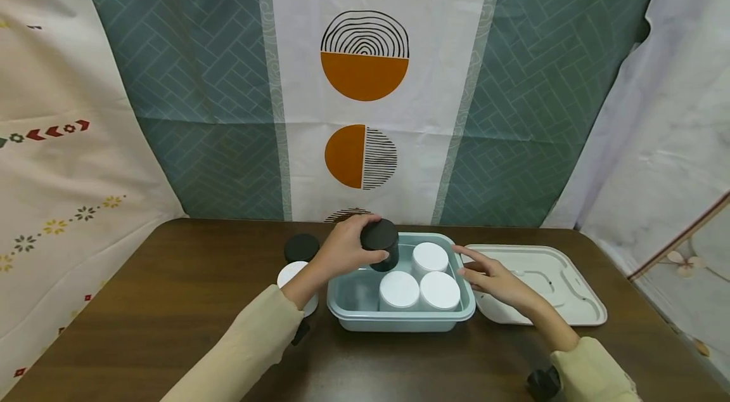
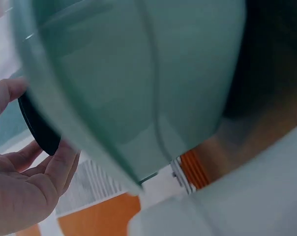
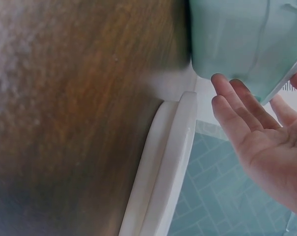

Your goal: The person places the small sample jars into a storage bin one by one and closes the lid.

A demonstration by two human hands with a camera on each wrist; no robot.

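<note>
My left hand point(image 1: 344, 248) holds a black cylindrical canister point(image 1: 381, 242) by its sides, over the back left of a pale blue-green plastic tub point(image 1: 399, 324). Inside the tub, toward its right half, stand three white canisters point(image 1: 430, 256) point(image 1: 398, 290) point(image 1: 440, 290). At the tub's right rim is my right hand point(image 1: 495, 276), its fingers extended and fingertips right at the edge. From the left wrist, the tub wall point(image 2: 188, 64) covers part of the black canister point(image 2: 38, 123). The right wrist view shows the fingers point(image 3: 229, 113) loosely spread beside the tub point(image 3: 232, 39).
Left of the tub stand another black canister point(image 1: 301, 246) and a white one point(image 1: 291, 270), partly behind my left forearm. A white lid point(image 1: 561, 275) lies flat on the brown wooden table point(image 1: 171, 300) to the right. A patterned curtain point(image 1: 228, 72) hangs along the back edge.
</note>
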